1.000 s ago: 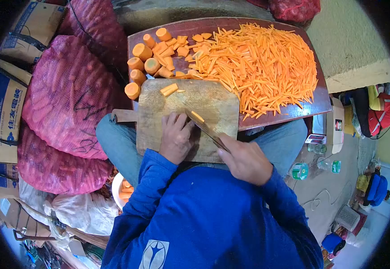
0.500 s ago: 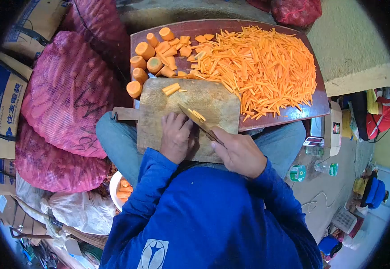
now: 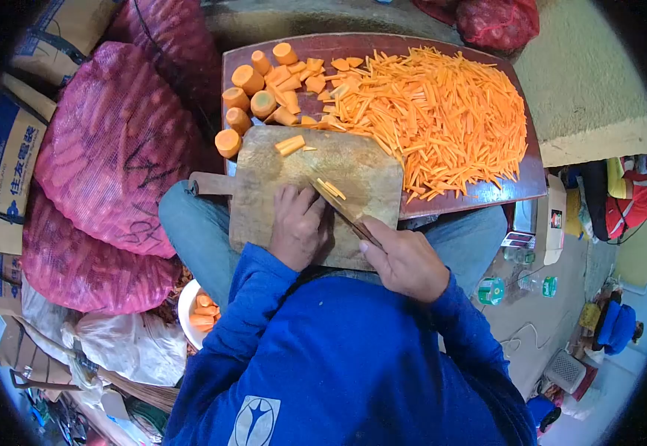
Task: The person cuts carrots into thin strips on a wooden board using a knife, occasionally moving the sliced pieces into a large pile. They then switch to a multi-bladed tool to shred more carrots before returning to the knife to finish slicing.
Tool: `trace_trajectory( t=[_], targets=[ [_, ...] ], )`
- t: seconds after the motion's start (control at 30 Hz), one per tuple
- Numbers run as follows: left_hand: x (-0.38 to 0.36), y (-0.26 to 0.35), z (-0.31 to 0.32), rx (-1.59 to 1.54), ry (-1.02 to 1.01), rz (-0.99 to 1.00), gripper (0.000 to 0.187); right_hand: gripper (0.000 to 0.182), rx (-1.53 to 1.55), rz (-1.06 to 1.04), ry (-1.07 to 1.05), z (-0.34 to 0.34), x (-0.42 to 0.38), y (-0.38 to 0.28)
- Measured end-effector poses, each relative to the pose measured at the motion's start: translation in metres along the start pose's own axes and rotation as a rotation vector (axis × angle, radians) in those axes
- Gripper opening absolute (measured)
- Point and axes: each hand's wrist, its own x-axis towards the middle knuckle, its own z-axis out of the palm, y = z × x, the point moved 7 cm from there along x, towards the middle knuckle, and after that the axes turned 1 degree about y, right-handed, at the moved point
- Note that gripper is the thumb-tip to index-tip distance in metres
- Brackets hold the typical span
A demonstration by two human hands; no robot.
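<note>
My right hand grips the handle of a knife, its blade angled up and left across a wooden chopping board. Left of the blade, my left hand presses down on the board with curled fingers. Whatever lies beneath those fingers is hidden. A few thin carrot sticks rest along the blade. Higher on the board is a thicker cut carrot piece. The board sits across my lap and overlaps the table edge.
On the reddish table lie a heap of carrot strips and several carrot chunks. Pink mesh sacks stand at the left. A white bowl with carrots is near my left knee. Bottles stand on the floor at right.
The knife blade now appears narrower, turned more edge-on. The view has shifted slightly; my hands stay at nearly the same spot on the board.
</note>
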Motion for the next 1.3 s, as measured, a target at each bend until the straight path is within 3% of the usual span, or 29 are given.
trace_trajectory(
  t=[0.13,0.33,0.53,0.63,0.73,0.83,0.9,0.97,1.03,1.1,1.2,1.3],
  targets=[
    [-0.001,-0.001,0.003,-0.020,-0.013,0.001,0.032,0.032,-0.029,-0.090,0.024,0.002,0.014,-0.002],
    [-0.004,-0.002,0.004,-0.010,-0.020,0.006,0.029,0.032,0.036,0.003,-0.056,0.005,0.005,0.004],
    [-0.002,-0.004,0.004,-0.025,0.019,-0.005,0.026,0.028,0.028,-0.128,0.052,-0.001,0.013,-0.003],
    [-0.008,-0.010,0.003,-0.076,0.070,-0.044,0.024,0.029,0.196,-0.138,0.202,-0.018,-0.001,0.002],
    [-0.005,-0.027,-0.003,-0.159,0.123,-0.183,0.024,0.032,0.264,-0.101,0.204,-0.029,-0.013,0.007],
    [0.011,-0.040,-0.024,-0.143,0.172,-0.208,0.028,0.033,0.299,0.006,0.035,-0.018,-0.020,0.015],
    [0.032,-0.041,-0.038,0.063,0.164,-0.149,0.034,0.032,0.294,0.008,-0.104,-0.007,-0.020,0.016],
    [0.041,-0.054,-0.033,0.077,0.119,-0.132,0.039,0.030,0.257,-0.018,-0.079,-0.005,-0.015,0.024],
    [0.050,-0.066,-0.022,0.151,0.025,-0.109,0.037,0.030,0.225,-0.111,0.097,-0.020,-0.005,0.035],
    [0.054,-0.072,-0.017,0.162,0.046,-0.051,0.037,0.030,0.184,-0.039,0.122,-0.031,0.007,0.046],
    [0.056,-0.079,-0.010,0.110,0.004,-0.057,0.035,0.030,0.239,-0.003,0.375,-0.055,0.013,0.054],
    [0.044,-0.064,-0.014,0.117,0.055,-0.119,0.033,0.031,0.208,-0.019,0.317,-0.051,0.002,0.050]
  ],
)
